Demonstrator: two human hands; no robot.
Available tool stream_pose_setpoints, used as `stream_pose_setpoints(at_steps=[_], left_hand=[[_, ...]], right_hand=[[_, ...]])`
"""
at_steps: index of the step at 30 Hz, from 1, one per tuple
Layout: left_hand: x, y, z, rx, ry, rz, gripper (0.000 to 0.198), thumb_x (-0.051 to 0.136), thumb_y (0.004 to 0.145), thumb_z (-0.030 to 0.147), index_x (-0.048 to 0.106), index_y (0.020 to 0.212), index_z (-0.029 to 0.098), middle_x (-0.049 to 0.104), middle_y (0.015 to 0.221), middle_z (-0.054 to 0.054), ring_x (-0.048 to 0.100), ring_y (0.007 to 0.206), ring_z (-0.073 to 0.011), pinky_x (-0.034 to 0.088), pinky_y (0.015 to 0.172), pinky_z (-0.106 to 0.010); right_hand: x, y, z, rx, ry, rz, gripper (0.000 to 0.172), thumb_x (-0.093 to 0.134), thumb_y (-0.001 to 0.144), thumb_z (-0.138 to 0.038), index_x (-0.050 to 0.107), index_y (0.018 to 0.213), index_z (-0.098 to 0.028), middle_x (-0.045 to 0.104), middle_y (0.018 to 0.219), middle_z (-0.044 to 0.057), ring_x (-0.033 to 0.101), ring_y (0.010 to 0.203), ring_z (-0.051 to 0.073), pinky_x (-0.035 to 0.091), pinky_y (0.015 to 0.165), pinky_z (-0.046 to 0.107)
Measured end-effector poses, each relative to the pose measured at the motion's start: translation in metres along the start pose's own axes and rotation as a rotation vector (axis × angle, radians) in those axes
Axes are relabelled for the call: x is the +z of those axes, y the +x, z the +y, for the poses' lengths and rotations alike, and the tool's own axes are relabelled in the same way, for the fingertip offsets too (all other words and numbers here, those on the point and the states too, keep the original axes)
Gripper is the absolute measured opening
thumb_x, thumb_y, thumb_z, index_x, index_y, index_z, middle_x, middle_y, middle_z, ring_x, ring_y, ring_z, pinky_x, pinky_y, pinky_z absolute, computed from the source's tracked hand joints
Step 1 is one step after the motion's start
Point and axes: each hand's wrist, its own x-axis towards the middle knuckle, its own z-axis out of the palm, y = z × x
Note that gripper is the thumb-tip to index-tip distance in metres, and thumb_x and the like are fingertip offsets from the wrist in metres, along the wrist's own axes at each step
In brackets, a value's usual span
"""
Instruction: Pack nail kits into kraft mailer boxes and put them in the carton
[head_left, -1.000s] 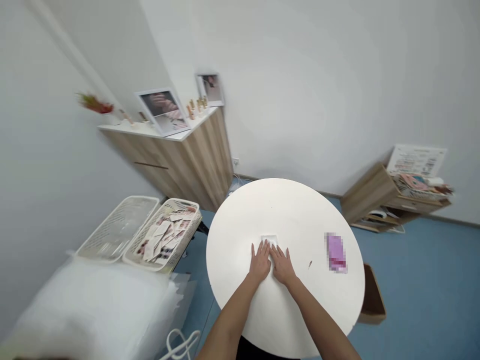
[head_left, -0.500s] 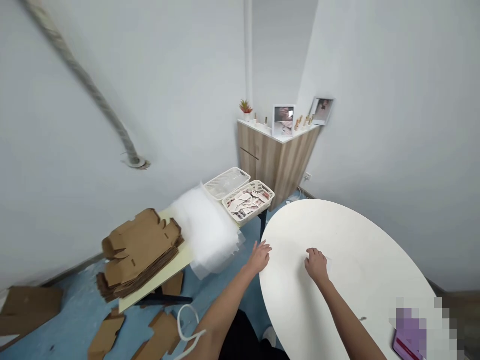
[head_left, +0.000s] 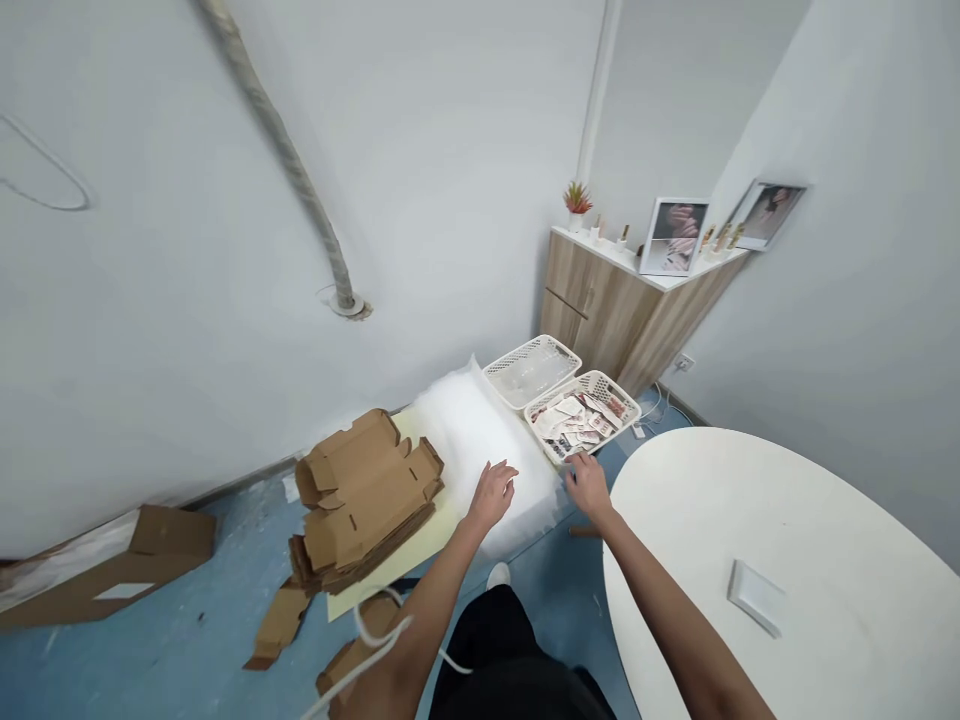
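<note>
My left hand (head_left: 493,495) hovers over the stack of white foam sheets (head_left: 476,425), fingers stretched out and nothing in them. Just in front of the basket of printed cards or packets (head_left: 581,418), my right hand (head_left: 587,484) hangs with loosely bent fingers, holding nothing I can see. Whether it touches the basket's near rim I cannot tell. Behind that basket stands a second white basket (head_left: 532,372) with clear items inside. A small flat white box (head_left: 756,597) lies on the round white table (head_left: 697,500).
Flattened brown cartons (head_left: 367,500) are piled on the left part of the side table (head_left: 341,603). More cardboard (head_left: 277,625) and a large carton (head_left: 176,535) are on the blue floor. A wooden cabinet (head_left: 600,305) with picture frames stands in the corner. A white cable (head_left: 367,640) hangs beside my left arm.
My view has turned left. Both hands have moved from the round table to the side table with the foam sheets and baskets. The white box now shows plainly on the round table.
</note>
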Motion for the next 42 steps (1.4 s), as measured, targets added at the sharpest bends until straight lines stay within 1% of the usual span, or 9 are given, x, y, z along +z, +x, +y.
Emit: stream_pose_setpoints(at_steps=[4, 7, 11, 16, 21, 26, 31, 36, 42], left_hand=[[-0.040, -0.025, -0.046, -0.056, 0.101, 0.110, 0.042, 0.037, 0.093, 0.017, 0.055, 0.130, 0.021, 0.056, 0.139, -0.008, 0.038, 0.139, -0.0216, 0.020, 0.119, -0.050], [-0.064, -0.055, -0.084, -0.262, 0.230, 0.182, 0.054, 0.046, 0.093, 0.032, 0.039, 0.144, 0.018, 0.031, 0.156, -0.014, 0.022, 0.146, -0.0294, 0.016, 0.118, -0.056], [-0.083, -0.094, -0.125, -0.518, 0.280, 0.059, 0.087, 0.066, 0.077, 0.057, 0.032, 0.148, 0.019, 0.020, 0.158, -0.020, 0.014, 0.146, -0.0407, 0.014, 0.111, -0.069], [-0.095, -0.135, -0.155, -0.584, 0.147, -0.067, 0.083, 0.069, 0.074, 0.057, 0.041, 0.143, 0.021, 0.030, 0.155, -0.019, 0.027, 0.143, -0.0358, 0.025, 0.112, -0.058], [-0.107, -0.161, -0.170, -0.552, -0.008, -0.002, 0.074, 0.070, 0.075, 0.053, 0.049, 0.137, 0.020, 0.037, 0.153, -0.016, 0.033, 0.142, -0.0289, 0.028, 0.114, -0.044], [-0.118, -0.164, -0.166, -0.518, -0.105, 0.036, 0.027, 0.053, 0.089, 0.032, 0.069, 0.107, 0.020, 0.056, 0.138, -0.011, 0.051, 0.129, -0.0242, 0.040, 0.105, -0.035], [-0.143, -0.151, -0.146, -0.526, -0.083, 0.027, 0.029, 0.042, 0.093, 0.027, 0.068, 0.081, 0.022, 0.072, 0.093, -0.006, 0.067, 0.089, -0.0220, 0.048, 0.083, -0.031], [-0.194, -0.130, -0.121, -0.500, 0.029, 0.056, 0.028, 0.043, 0.093, 0.030, 0.067, 0.082, 0.022, 0.071, 0.080, -0.005, 0.066, 0.079, -0.0220, 0.046, 0.076, -0.030], [-0.223, -0.097, -0.075, -0.410, 0.252, 0.221, 0.032, 0.047, 0.089, 0.023, 0.061, 0.118, 0.020, 0.069, 0.111, -0.009, 0.064, 0.100, -0.0266, 0.046, 0.089, -0.036]], right_hand=[[0.024, 0.048, -0.077, -0.181, 0.064, -0.044, 0.029, 0.041, 0.087, -0.015, 0.062, 0.108, -0.016, 0.061, 0.109, 0.011, 0.053, 0.102, 0.024, 0.038, 0.088, 0.035], [0.046, 0.075, -0.140, -0.301, 0.069, -0.127, 0.026, 0.041, 0.092, -0.020, 0.061, 0.107, -0.017, 0.061, 0.109, 0.011, 0.054, 0.101, 0.025, 0.040, 0.084, 0.035], [0.070, 0.088, -0.213, -0.569, 0.030, -0.187, 0.028, 0.046, 0.093, -0.027, 0.058, 0.116, -0.016, 0.059, 0.115, 0.012, 0.051, 0.106, 0.026, 0.040, 0.089, 0.037], [0.088, 0.082, -0.261, -1.068, -0.056, -0.422, 0.034, 0.062, 0.085, -0.038, 0.065, 0.111, -0.017, 0.060, 0.120, 0.012, 0.045, 0.121, 0.028, 0.025, 0.111, 0.046], [0.104, 0.084, -0.285, -1.186, -0.156, -0.542, 0.036, 0.066, 0.080, -0.047, 0.072, 0.101, -0.018, 0.067, 0.115, 0.011, 0.044, 0.128, 0.031, 0.005, 0.117, 0.052], [0.113, 0.086, -0.301, -1.158, -0.204, -0.661, 0.029, 0.064, 0.083, -0.043, 0.073, 0.096, -0.019, 0.075, 0.092, 0.007, 0.065, 0.094, 0.025, 0.012, 0.115, 0.050], [0.106, 0.082, -0.309, -1.172, -0.228, -0.523, 0.022, 0.067, 0.077, -0.024, 0.070, 0.097, -0.014, 0.073, 0.097, 0.011, 0.066, 0.089, 0.025, 0.019, 0.114, 0.045], [0.075, 0.092, -0.314, -1.131, -0.145, -0.481, 0.021, 0.050, 0.087, -0.013, 0.067, 0.099, -0.017, 0.073, 0.096, 0.009, 0.065, 0.092, 0.021, 0.039, 0.100, 0.036], [0.017, 0.110, -0.294, -1.104, 0.007, -0.175, 0.032, 0.040, 0.095, -0.011, 0.065, 0.113, -0.018, 0.071, 0.107, 0.010, 0.064, 0.101, 0.019, 0.048, 0.090, 0.032]])
